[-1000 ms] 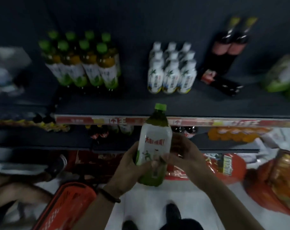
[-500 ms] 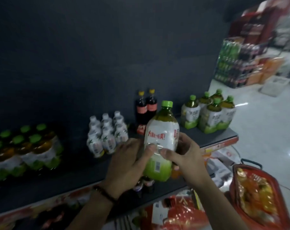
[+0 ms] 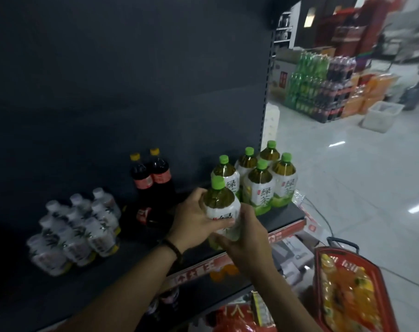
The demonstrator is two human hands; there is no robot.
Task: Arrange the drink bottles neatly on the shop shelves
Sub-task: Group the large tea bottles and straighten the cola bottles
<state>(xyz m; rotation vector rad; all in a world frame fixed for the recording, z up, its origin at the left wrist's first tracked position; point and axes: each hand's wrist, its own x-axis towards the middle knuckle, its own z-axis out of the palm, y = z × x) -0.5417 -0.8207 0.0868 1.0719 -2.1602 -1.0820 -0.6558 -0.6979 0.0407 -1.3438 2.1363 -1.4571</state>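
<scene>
Green-tea bottle [image 3: 221,207] now lower, beside shelved green-tea cluster [image 3: 259,180], cola bottles [image 3: 153,178] leftward.

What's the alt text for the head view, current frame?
Both hands, left hand and right hand, hold a green-capped tea bottle upright over the dark shelf, beside five matching bottles; cola bottles stand left.

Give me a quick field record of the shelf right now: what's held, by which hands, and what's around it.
held item: green tea bottle, green cap, upright
left hand: wraps the bottle's left side
right hand: grips its lower right side
placement: at the shelf front; whether it rests on it cannot be told
neighbours right: five matching green tea bottles
neighbours left: two dark cola bottles, then white-capped bottles
floor: red basket
</scene>
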